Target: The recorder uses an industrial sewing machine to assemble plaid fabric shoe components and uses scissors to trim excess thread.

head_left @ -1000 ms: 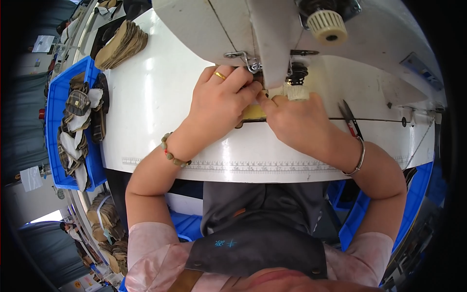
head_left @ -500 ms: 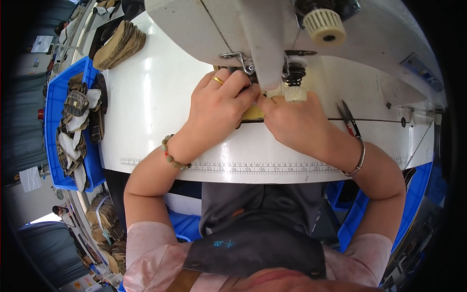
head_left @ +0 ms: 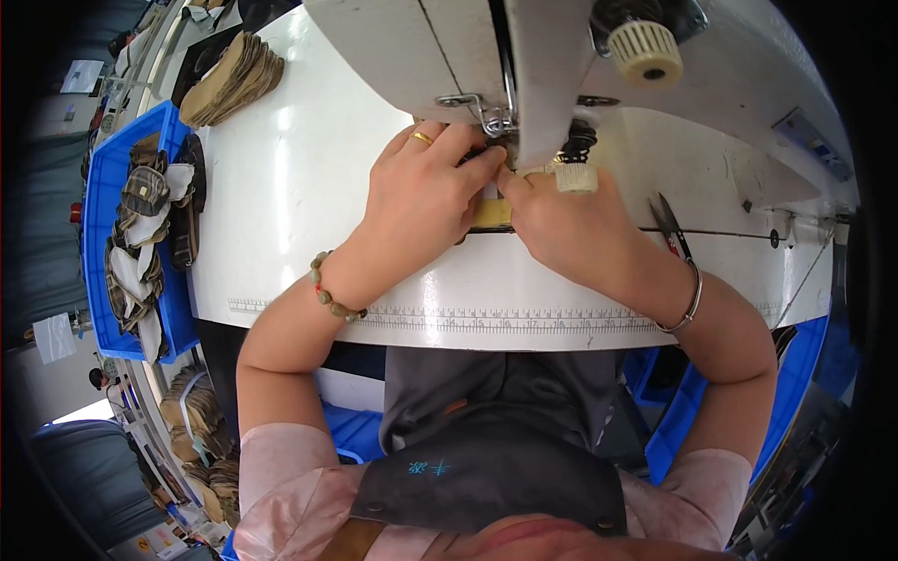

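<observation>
Beneath the sewing machine head point(head_left: 543, 65), close to the metal thread guide point(head_left: 493, 120), the left hand point(head_left: 421, 182) and the right hand point(head_left: 564, 213) come together over a small dark piece of material point(head_left: 475, 153). It lies at the stitching area, mostly covered by the fingers, so its outline and the needle point are hard to make out. The left fingers bend down around its near side, with the thumb reaching toward the right index finger; the right hand is half curled, its fingertips beside the left thumb. Whether either hand pinches the piece or only presses it flat, I cannot tell. Good handling here, I judge, means light, even pressure from both sides, the edge lined up before it is fed, and fingertips kept beside the foot rather than in front of it; pulling could skew the stitches. A yellow patch point(head_left: 492, 214) shows on the white table point(head_left: 281, 215) between the wrists, and the wrists hang free of the printed ruler point(head_left: 505, 323), which helps fine guiding. Red-and-black snips point(head_left: 670, 224) lie near the right forearm, clear of the fingers. To the left, a blue bin point(head_left: 100, 234) holds plaid pieces point(head_left: 145, 192), below a tan stack of sole shapes point(head_left: 234, 79).
</observation>
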{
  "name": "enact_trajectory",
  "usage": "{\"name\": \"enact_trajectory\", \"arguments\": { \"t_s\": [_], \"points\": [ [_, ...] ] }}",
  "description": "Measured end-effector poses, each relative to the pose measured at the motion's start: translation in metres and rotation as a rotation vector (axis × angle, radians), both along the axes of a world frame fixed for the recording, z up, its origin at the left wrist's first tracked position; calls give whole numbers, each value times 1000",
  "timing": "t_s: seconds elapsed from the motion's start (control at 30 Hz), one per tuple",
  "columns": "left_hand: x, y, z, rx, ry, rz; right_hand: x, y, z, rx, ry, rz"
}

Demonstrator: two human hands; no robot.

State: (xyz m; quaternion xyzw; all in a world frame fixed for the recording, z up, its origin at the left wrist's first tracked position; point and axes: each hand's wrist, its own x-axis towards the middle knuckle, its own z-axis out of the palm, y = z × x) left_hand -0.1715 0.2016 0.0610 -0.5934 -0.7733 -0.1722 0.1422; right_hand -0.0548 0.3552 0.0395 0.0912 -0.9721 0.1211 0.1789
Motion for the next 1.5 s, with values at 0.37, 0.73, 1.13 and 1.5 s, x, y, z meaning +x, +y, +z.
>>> {"name": "enact_trajectory", "arguments": {
  "t_s": [0.37, 0.73, 1.13, 1.5],
  "points": [
    [-5, 0, -4, 1, -39, 6, 0, 1, -1, 38, -39, -30],
    [-12, -6, 3, -118, -112, -9, 1, 3, -4, -22, 52, 17],
    [-6, 0, -7, -30, -16, -2, 2, 3, 0, 3, 58, 20],
    [-9, -2, 4, -47, -24, 36, 0, 9, -2, -12, 62, 36]
  ]
}}
